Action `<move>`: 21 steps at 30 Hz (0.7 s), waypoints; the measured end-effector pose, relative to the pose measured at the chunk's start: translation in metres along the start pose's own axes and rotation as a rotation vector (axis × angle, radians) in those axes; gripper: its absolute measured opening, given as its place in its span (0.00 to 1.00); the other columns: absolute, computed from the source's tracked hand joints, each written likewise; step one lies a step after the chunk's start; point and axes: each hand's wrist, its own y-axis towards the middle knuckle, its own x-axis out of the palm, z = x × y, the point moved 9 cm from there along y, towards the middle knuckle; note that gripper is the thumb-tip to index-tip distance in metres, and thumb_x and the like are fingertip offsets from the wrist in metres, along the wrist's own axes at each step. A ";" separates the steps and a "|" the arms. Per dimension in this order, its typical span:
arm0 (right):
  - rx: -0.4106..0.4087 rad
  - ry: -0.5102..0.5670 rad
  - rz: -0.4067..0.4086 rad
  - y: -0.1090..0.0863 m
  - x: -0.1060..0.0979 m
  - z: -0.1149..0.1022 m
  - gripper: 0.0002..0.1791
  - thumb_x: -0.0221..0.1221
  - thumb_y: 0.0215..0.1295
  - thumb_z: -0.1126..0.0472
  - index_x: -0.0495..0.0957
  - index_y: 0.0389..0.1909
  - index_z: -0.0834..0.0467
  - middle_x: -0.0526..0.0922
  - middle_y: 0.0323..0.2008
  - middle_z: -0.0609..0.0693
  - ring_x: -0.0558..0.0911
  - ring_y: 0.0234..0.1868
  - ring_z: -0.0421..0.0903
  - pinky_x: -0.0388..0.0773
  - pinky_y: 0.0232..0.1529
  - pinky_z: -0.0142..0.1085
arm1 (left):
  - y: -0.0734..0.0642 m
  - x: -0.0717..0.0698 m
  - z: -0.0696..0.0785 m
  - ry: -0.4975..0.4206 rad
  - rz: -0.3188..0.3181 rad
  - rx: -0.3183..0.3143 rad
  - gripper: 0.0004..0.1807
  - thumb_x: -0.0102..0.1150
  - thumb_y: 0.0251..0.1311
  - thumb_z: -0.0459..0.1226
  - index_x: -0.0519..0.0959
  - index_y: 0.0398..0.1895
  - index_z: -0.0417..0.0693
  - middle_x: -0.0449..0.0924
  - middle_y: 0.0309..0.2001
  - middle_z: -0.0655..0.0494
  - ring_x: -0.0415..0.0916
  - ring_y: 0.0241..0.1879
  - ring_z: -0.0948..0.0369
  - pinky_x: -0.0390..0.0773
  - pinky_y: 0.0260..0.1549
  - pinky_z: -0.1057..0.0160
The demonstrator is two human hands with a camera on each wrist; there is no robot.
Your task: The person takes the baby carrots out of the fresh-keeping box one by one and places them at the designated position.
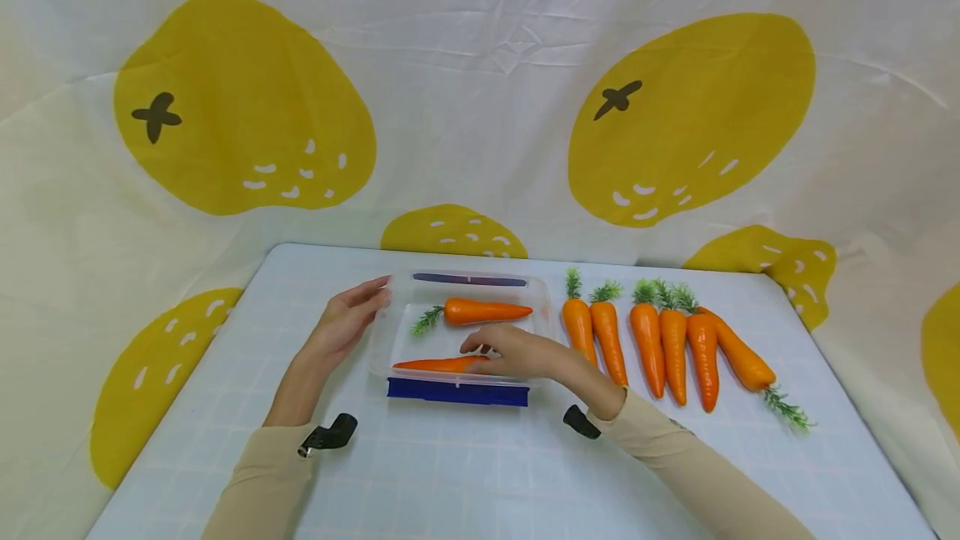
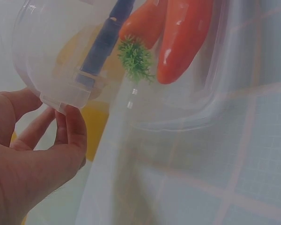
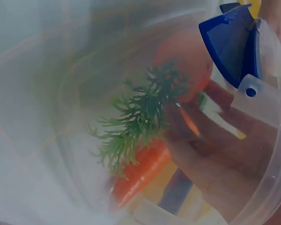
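Observation:
A clear plastic box [image 1: 546, 315] with blue side clips stands on the table. Inside it, one carrot [image 1: 487, 312] with green leaves lies along the far side. A second carrot [image 1: 431, 366] lies along the near side, its tip pointing left. My right hand [image 1: 517, 350] reaches into the box and holds this near carrot by its leafy end; the box wall partly veils those fingers in the right wrist view. At the box's left side, my left hand [image 1: 347, 323] pinches the rim between thumb and fingers, seen closer in the left wrist view, where the hand [image 2: 42, 154] meets a clear tab.
Right of the box lie two carrots [image 1: 609, 340] side by side, then several more [image 1: 675, 352], the outermost with its leaves toward the near right. A blue clip [image 1: 457, 391] hangs down on the box's near side. Behind the table hangs a fruit-printed cloth [image 1: 465, 107].

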 end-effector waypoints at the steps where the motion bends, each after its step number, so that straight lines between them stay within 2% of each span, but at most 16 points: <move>1: 0.004 -0.006 -0.016 0.001 0.001 0.000 0.17 0.62 0.74 0.61 0.81 0.57 0.67 0.85 0.54 0.58 0.82 0.52 0.53 0.80 0.58 0.43 | 0.000 0.000 0.000 -0.001 -0.002 -0.002 0.30 0.58 0.75 0.42 0.66 0.77 0.47 0.63 0.76 0.51 0.61 0.70 0.56 0.59 0.75 0.55; 6: 0.022 -0.005 -0.082 0.004 0.007 0.003 0.15 0.61 0.74 0.64 0.81 0.57 0.64 0.85 0.50 0.54 0.81 0.48 0.49 0.79 0.54 0.33 | 0.000 0.000 -0.001 -0.008 -0.001 -0.009 0.30 0.58 0.75 0.42 0.67 0.77 0.47 0.63 0.77 0.52 0.62 0.69 0.57 0.59 0.75 0.55; 9: 0.018 0.002 -0.091 0.005 0.008 0.004 0.15 0.62 0.73 0.65 0.81 0.57 0.64 0.85 0.48 0.54 0.81 0.47 0.48 0.79 0.53 0.32 | -0.001 0.000 0.000 -0.007 -0.003 -0.003 0.30 0.58 0.75 0.42 0.67 0.77 0.47 0.62 0.77 0.51 0.62 0.69 0.58 0.58 0.75 0.55; 16: -0.004 -0.035 -0.010 0.002 -0.002 0.005 0.15 0.67 0.69 0.64 0.83 0.54 0.63 0.86 0.47 0.52 0.81 0.45 0.46 0.82 0.50 0.35 | -0.001 0.001 -0.001 -0.010 -0.006 -0.015 0.30 0.58 0.76 0.42 0.66 0.77 0.47 0.62 0.77 0.51 0.61 0.70 0.57 0.58 0.75 0.56; 21: 0.025 0.041 0.064 -0.004 -0.015 0.005 0.20 0.69 0.67 0.61 0.82 0.58 0.63 0.85 0.49 0.51 0.80 0.45 0.45 0.83 0.50 0.34 | -0.001 -0.001 -0.001 0.004 0.008 -0.022 0.30 0.58 0.75 0.42 0.67 0.77 0.48 0.61 0.77 0.52 0.60 0.72 0.56 0.58 0.75 0.55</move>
